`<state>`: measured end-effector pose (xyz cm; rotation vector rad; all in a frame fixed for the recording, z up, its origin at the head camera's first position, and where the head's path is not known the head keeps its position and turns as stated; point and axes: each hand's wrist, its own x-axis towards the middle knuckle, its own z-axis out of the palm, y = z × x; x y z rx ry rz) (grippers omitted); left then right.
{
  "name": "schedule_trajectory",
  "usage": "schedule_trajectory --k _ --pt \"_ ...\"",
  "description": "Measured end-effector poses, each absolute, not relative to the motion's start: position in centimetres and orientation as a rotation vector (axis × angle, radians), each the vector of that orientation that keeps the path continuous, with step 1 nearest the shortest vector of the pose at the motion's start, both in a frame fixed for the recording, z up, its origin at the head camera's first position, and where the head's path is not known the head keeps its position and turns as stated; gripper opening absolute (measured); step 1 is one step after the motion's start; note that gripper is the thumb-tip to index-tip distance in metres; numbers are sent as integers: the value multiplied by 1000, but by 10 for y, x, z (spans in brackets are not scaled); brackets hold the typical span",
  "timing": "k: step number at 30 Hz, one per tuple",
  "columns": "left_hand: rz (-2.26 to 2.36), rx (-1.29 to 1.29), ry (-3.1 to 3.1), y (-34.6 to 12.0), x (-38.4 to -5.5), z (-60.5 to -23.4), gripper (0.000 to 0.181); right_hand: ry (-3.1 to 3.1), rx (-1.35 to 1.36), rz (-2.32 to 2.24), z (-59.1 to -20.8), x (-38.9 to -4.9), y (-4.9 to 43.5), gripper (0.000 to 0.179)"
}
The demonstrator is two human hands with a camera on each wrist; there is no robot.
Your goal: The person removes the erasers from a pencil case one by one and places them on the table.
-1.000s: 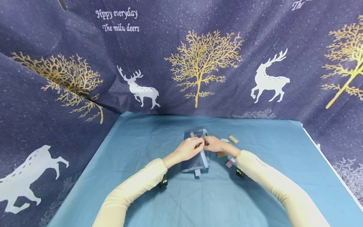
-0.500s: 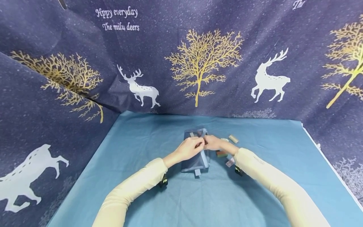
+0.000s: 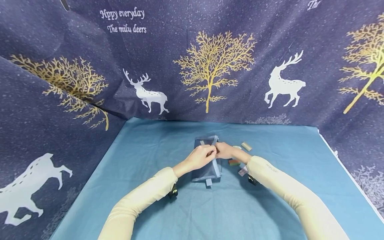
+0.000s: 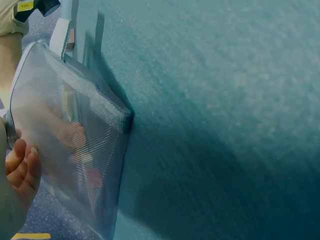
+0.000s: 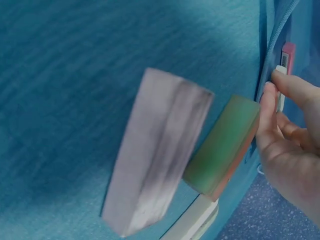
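Observation:
A translucent mesh zipper pouch [image 3: 204, 172] lies on the blue cloth, its zipper side facing right in the head view. My left hand [image 3: 201, 156] holds the pouch by its opening edge, with curled fingers [image 4: 31, 167] visible in the left wrist view. Reaching into the opening, my right hand [image 3: 224, 150] shows blurred through the mesh [image 4: 65, 185]. Its thumb and finger pinch a small white block [image 5: 281, 89], probably an eraser, partly hidden by the fingers. Beside it inside the pouch is a pink block with a barcode [image 5: 288, 56].
Right of the pouch lie a green-and-orange block [image 5: 222, 145], a pale striped block [image 5: 157, 150], a white rounded piece [image 3: 237, 147] and a tan block [image 3: 246, 146]. A pale tab [image 3: 209, 182] sticks out at the pouch's near end. A dark printed curtain [image 3: 240, 110] stands behind the cloth.
The right hand and forearm have shifted very slightly left toward the pouch opening. The left hand and the loose blocks stay in place.

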<state>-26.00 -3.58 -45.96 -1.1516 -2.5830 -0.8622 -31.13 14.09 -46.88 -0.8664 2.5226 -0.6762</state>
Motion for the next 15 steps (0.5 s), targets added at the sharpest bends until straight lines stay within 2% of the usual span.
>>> schedule_trajectory --k 6,15 --pt "-859 -1150 -2582 -36 -260 -462 20 2537 -891 -651 -466 -308 142 16" --pt "-879 -1142 -2568 -36 -260 -462 19 2515 -920 -702 -465 -301 147 23"
